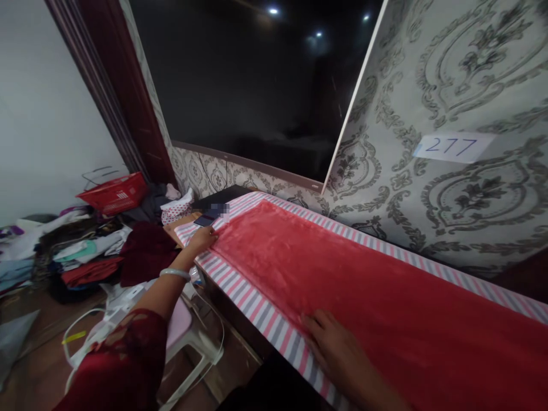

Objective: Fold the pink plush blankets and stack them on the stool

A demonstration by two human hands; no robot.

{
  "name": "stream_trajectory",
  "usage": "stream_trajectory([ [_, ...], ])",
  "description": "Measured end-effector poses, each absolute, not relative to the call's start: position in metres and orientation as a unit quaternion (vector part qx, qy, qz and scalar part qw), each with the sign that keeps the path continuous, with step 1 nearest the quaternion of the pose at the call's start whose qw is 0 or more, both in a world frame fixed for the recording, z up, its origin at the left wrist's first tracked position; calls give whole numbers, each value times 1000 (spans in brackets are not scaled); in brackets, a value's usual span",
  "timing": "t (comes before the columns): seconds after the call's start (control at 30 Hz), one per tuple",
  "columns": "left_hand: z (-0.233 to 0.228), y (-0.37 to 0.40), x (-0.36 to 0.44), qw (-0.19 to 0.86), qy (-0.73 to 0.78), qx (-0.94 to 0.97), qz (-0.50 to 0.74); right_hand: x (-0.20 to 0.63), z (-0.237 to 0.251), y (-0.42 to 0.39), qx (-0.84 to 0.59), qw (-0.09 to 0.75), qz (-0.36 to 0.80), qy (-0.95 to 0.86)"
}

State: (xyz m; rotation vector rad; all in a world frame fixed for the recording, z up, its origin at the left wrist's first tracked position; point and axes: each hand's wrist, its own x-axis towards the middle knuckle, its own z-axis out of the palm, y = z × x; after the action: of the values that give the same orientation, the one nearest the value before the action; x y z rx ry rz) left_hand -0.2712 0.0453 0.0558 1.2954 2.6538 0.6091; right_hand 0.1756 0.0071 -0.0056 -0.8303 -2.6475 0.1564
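Observation:
A red velvety cloth (308,251) lies spread lengthwise over a striped pink, grey and white cover (257,308) on a long table. My left hand (204,238) has its fingers closed at the cloth's near left corner. Along the near edge, my right hand (331,345) grips the cloth between thumb and fingers, palm down; part of this grip is hidden beneath the hand. The cloth looks mostly flat, with faint creases at its left end. Just beyond my left hand, a dark phone (208,218) rests by the cover's left end.
A white stool (192,337) with cables stands below the table's left end. Piled clothes (89,251) and a red basket (113,194) fill the floor at left. A large television (257,85) and a paper marked 277 (454,147) are on the wall behind.

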Motion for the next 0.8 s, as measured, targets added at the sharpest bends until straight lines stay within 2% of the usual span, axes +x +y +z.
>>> stream_trajectory([
  [0.07, 65, 49, -262, 25, 875, 451, 175, 176, 16, 19, -290, 166, 101, -937],
  [0.13, 73, 59, -246, -19, 860, 484, 164, 171, 35, 34, -293, 178, 98, -934],
  [0.2, 76, 74, -222, -52, 828, 535, 161, 161, 43, 48, -287, 192, 75, -936],
  [0.27, 72, 90, -198, -63, 788, 592, 154, 150, 40, 56, -262, 161, 81, -948],
  [0.4, 47, 107, -169, -31, 756, 648, 92, 137, 22, 56, -220, 66, 143, -963],
  [0.5, 32, 108, -169, -9, 770, 634, 68, 136, 16, 53, -229, 44, 181, -956],
  [0.6, 35, 114, -176, 12, 778, 625, 52, 138, 16, 53, -230, 42, 206, -950],
  [0.8, 66, 167, -177, 18, 786, 615, 56, 141, 1, 60, -198, 94, 188, -957],
])
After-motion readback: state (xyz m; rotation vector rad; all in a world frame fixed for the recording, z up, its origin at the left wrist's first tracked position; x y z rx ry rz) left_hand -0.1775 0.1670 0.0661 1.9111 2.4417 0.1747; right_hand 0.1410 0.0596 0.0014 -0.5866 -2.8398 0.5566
